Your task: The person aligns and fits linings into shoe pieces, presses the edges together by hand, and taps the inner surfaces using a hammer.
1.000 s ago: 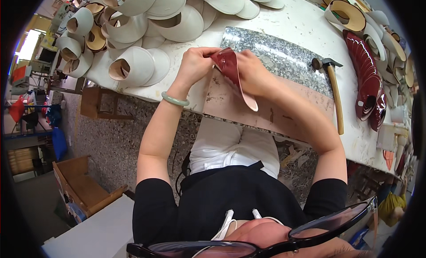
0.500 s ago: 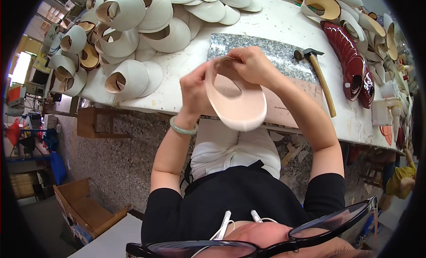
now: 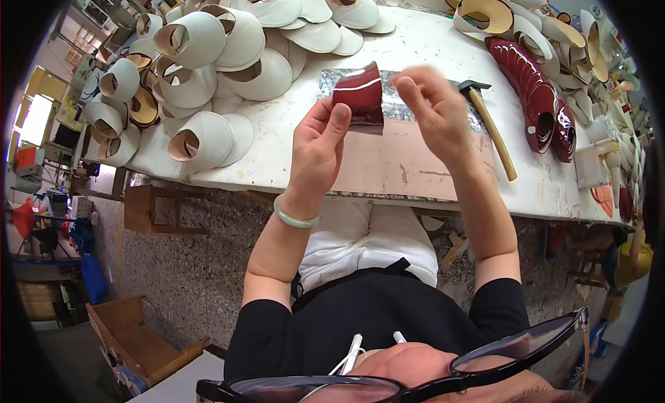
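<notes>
A glossy dark red shoe upper is pinched between the thumb and fingers of my left hand. It is held up over the work board, its shiny red side showing and a pale edge at the top. My right hand is raised just to the right of the upper, apart from it. Its fingers are bent and smeared by motion, so I cannot make out whether they hold anything. Beneath both hands lies a pinkish board, with a mottled grey slab beyond it.
A hammer with a wooden handle lies right of the board. Nested dark red uppers stand farther right. Many white uppers crowd the table's left and back. More pale pieces pile at the far right. A wooden stool stands below left.
The shoe upper has turned from its pale lining side to its red side and moved up a little. My right hand has let go of it and moved right.
</notes>
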The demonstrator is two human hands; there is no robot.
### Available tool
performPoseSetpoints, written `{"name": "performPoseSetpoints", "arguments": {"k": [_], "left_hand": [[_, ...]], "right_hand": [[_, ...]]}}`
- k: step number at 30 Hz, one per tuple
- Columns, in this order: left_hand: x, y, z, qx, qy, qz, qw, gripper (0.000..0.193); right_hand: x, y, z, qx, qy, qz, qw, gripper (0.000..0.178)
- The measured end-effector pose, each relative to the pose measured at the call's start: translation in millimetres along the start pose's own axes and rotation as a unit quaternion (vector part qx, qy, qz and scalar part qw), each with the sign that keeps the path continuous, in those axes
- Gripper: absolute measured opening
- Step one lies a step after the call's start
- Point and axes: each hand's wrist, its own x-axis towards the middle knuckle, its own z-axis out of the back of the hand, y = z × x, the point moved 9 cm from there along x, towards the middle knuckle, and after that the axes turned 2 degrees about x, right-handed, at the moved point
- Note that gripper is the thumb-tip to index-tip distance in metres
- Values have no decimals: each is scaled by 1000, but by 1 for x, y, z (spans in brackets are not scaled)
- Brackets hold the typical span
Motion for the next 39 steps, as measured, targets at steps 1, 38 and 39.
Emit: {"name": "performPoseSetpoints", "arguments": {"k": [1, 38, 39], "left_hand": [[-1, 5, 0, -1, 2, 3, 1000, 32], [-7, 68, 3, 619, 201, -77, 756, 48], [-8, 69, 5, 620, 200, -74, 755, 48]], "right_hand": [[-8, -4, -12, 53, 66, -11, 996, 25], [-106, -86, -40, -337, 367, 147, 854, 80], [-110, -84, -42, -334, 369, 147, 855, 80]]}}
